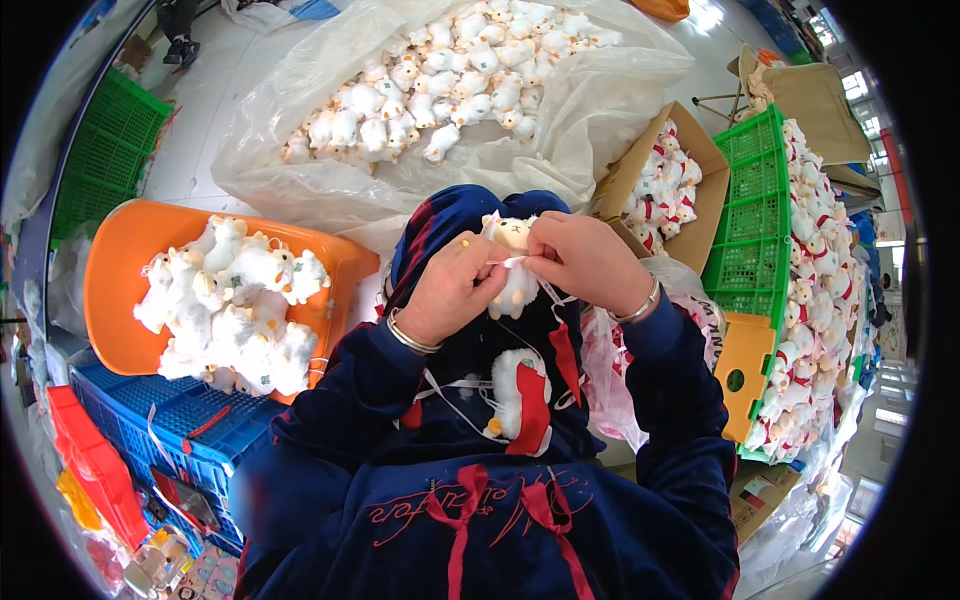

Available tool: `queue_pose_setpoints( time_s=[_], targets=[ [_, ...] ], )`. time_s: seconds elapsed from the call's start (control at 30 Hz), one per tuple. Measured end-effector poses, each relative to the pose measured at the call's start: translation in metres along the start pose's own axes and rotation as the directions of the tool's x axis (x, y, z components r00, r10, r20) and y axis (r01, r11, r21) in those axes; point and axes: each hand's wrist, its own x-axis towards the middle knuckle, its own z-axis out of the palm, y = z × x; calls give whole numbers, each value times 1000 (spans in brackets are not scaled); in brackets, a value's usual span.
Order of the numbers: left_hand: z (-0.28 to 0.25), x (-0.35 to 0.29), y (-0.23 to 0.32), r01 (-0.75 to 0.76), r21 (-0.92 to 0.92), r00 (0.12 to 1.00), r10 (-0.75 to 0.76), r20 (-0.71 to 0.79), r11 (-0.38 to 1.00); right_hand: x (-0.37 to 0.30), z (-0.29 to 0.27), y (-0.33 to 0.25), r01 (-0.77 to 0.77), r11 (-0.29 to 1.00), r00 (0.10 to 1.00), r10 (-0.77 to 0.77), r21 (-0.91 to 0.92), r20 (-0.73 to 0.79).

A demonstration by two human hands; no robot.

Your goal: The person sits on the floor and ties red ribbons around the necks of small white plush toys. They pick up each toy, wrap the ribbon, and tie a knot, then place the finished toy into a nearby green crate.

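Left hand (pixel 445 288): While its thumb and forefinger pinch a pale ribbon (pixel 513 262) at the neck of a white plush toy (pixel 513 292), the hand lies left of the toy.
Right hand (pixel 592 262): Fingertips grasp the same ribbon from the right side.
Plush toy position: Above the lap, between both hands; head directed far.
Second toy (pixel 506 385): Lies near, below the hands; red cloth (pixel 533 408) along its right side.
Orange bin (pixel 115 300): Left; contains white toys (pixel 235 310).
Plastic sheet (pixel 270 140): Far; carries piled toys (pixel 470 75).
Cardboard box (pixel 712 150): Far right; contains toys with red pieces (pixel 665 185).
Green crate (pixel 745 210): Right of the box.
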Motion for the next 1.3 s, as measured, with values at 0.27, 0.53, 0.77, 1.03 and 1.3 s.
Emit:
queue_pose_setpoints(
  time_s=[0.27,0.53,0.77,1.03,1.3],
  targets=[
    [-5,6,8,98,-23,994,-97,48,995,-3,11,10,-121,918,992,127,377,11],
    [-1,8,9,178,-125,984,-180,-1,976,-12,17,15,-352,536,930,294,767,221],
    [1,6,4,88,4,996,-88,-22,996,-17,5,15,-457,456,889,257,764,379],
    [-1,12,7,176,-74,984,-177,2,982,-18,19,11,-315,485,943,255,816,213],
    [-4,17,1,330,-215,943,-311,118,919,-2,27,-10,-256,848,926,352,464,-133]
  ],
)
